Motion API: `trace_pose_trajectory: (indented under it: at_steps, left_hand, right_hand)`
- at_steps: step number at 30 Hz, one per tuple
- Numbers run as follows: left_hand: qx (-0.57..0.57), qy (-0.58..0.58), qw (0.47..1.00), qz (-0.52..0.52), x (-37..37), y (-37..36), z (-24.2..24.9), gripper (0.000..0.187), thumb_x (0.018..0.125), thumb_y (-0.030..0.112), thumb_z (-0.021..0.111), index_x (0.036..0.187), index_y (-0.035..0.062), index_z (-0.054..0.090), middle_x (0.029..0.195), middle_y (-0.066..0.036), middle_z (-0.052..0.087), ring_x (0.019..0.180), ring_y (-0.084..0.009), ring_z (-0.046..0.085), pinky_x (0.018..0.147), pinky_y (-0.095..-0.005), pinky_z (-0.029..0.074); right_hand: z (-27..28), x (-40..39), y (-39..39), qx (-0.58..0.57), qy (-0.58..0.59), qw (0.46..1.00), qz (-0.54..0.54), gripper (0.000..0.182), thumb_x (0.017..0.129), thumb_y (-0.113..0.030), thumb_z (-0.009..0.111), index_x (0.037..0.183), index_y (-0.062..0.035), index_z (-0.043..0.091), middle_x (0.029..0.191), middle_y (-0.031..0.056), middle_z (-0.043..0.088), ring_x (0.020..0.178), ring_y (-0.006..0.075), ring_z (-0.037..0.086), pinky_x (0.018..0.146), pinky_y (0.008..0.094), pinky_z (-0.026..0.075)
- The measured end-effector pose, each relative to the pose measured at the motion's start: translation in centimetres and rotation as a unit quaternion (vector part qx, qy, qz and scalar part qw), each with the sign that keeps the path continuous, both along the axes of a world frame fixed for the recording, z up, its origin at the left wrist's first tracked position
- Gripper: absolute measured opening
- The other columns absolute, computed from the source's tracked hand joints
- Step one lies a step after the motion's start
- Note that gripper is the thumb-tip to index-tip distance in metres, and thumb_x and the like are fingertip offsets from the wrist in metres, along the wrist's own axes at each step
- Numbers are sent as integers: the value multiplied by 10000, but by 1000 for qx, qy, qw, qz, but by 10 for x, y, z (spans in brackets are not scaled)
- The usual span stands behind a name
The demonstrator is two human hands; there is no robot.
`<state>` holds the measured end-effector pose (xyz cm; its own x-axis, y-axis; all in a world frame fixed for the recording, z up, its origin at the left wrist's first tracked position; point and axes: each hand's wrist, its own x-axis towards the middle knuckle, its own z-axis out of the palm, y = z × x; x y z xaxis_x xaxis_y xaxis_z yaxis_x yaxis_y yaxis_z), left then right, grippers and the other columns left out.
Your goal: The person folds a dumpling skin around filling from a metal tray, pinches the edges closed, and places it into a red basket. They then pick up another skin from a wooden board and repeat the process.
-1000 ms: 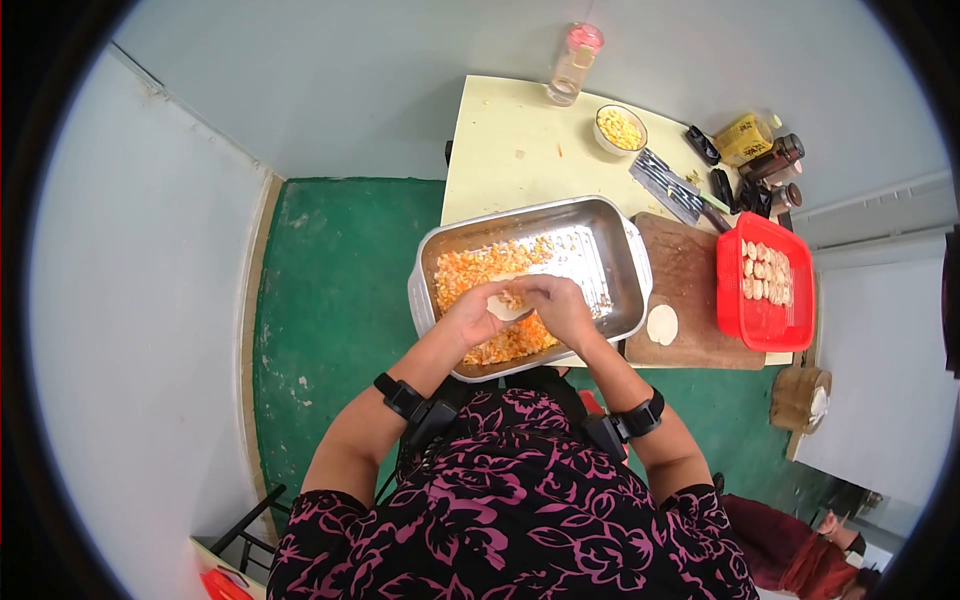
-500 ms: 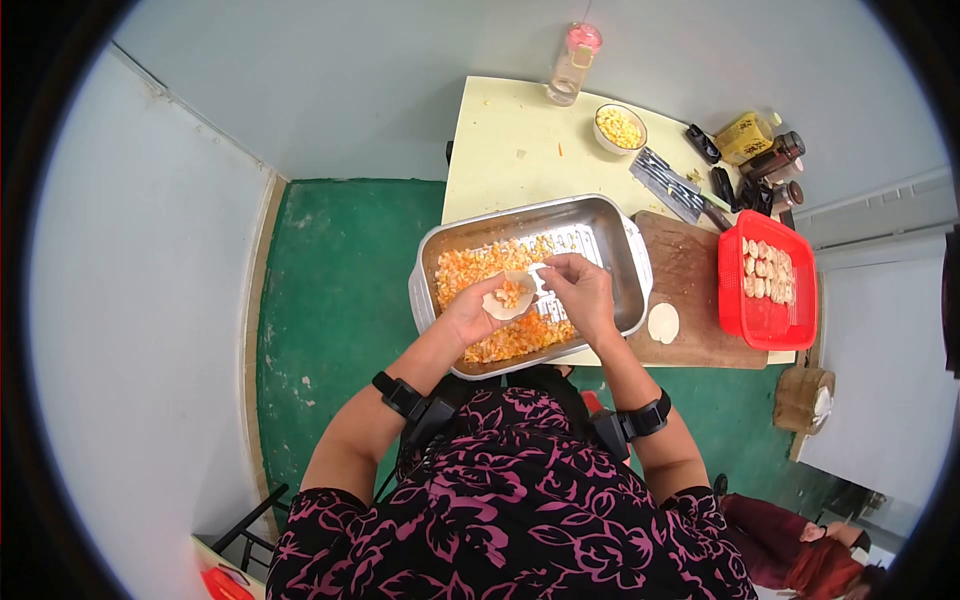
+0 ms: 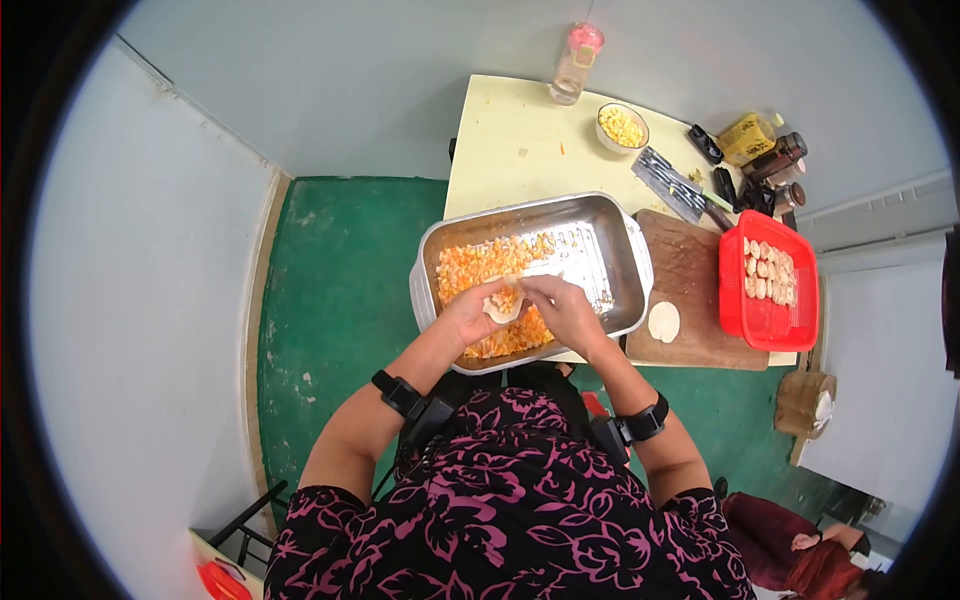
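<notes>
My left hand [image 3: 468, 314] holds a round, pale dumpling wrapper [image 3: 497, 314] cupped in its fingers. A small heap of orange and white chopped filling [image 3: 507, 299] lies in the wrapper. My right hand [image 3: 565, 312] is closed in a pinch at the wrapper's right edge; its fingertips are partly hidden. Both hands are over a deep metal tray [image 3: 632, 270], which holds more of the chopped filling [image 3: 475, 262], mostly on its left side. To the right, flat round wrappers [image 3: 663, 322] rest on a wooden cutting board [image 3: 690, 270].
A red plastic basket [image 3: 735, 325] with rows of shaped dumplings [image 3: 768, 272] stands at the board's right. Behind are a cleaver [image 3: 668, 185], a bowl of yellow pieces [image 3: 621, 128], a water bottle [image 3: 575, 68] and several jars [image 3: 782, 158]. Another person [image 3: 790, 545] is at lower right.
My right hand has moved left and slightly down, from above the tray's middle to the wrapper's edge. The wrapper has become more folded around the filling. My left hand has barely moved.
</notes>
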<state>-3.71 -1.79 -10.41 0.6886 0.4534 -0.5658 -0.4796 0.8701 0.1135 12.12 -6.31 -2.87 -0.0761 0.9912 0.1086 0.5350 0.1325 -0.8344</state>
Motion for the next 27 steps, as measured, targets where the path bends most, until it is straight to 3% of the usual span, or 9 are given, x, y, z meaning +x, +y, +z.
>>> trace_pose_trajectory:
  at_steps: [3,7,10,13,17,20,21,27]
  left_hand:
    - [4,30,1000,3,2,-4,3,315,912,185,389,1156,-12,422,1139,-165,499,1030,-278,520,898,-426,433]
    - [-16,25,1000,4,-2,-2,2,312,908,165,381,1140,-41,415,1110,-190,496,991,-320,531,864,-443,451]
    - [-22,31,999,8,-12,3,10,336,903,179,390,1152,-46,408,1144,-211,479,1014,-340,521,873,-452,446]
    - [-30,58,996,57,-29,9,11,351,887,155,427,1169,-53,395,1168,-233,463,1043,-357,503,881,-455,441]
    - [-14,70,993,92,-52,12,26,361,881,142,455,1176,-53,384,1149,-231,470,1041,-362,501,874,-450,449]
    - [-8,68,992,110,-65,14,26,358,887,140,441,1185,-48,378,1148,-232,471,1040,-353,506,856,-432,465]
    - [1,62,992,114,-68,15,26,356,887,137,438,1186,-48,378,1148,-231,472,1040,-352,506,854,-428,467]
    - [2,62,985,160,-60,28,26,350,891,143,444,1181,-44,384,1152,-227,475,1031,-336,520,825,-417,491]
  right_hand:
    - [-1,-7,1,86,-110,988,67,226,710,17,558,920,-27,632,795,153,626,725,300,602,665,342,473]
    - [0,-5,1,100,-40,994,9,159,704,-33,586,848,-51,652,794,142,629,703,297,602,663,381,473]
    - [-22,16,0,7,-113,991,-69,139,711,-82,603,839,-63,654,782,142,629,707,300,604,669,375,479]
    - [-69,40,0,-242,-266,933,-7,156,716,-144,619,844,-62,650,774,145,628,726,296,608,679,360,484]
    - [-81,35,-6,-254,-104,961,27,232,702,-190,642,883,-45,638,814,147,634,790,280,611,709,346,480]
    - [-91,24,-3,-263,-180,946,67,292,685,-187,661,933,-40,623,856,152,630,822,285,602,731,351,473]
    - [-94,23,-4,-246,-153,955,67,309,672,-168,663,946,-36,610,880,160,622,846,289,593,752,356,467]
    - [-105,16,-3,-216,-197,952,88,172,667,-126,633,811,-32,625,818,165,624,813,303,596,732,366,473]
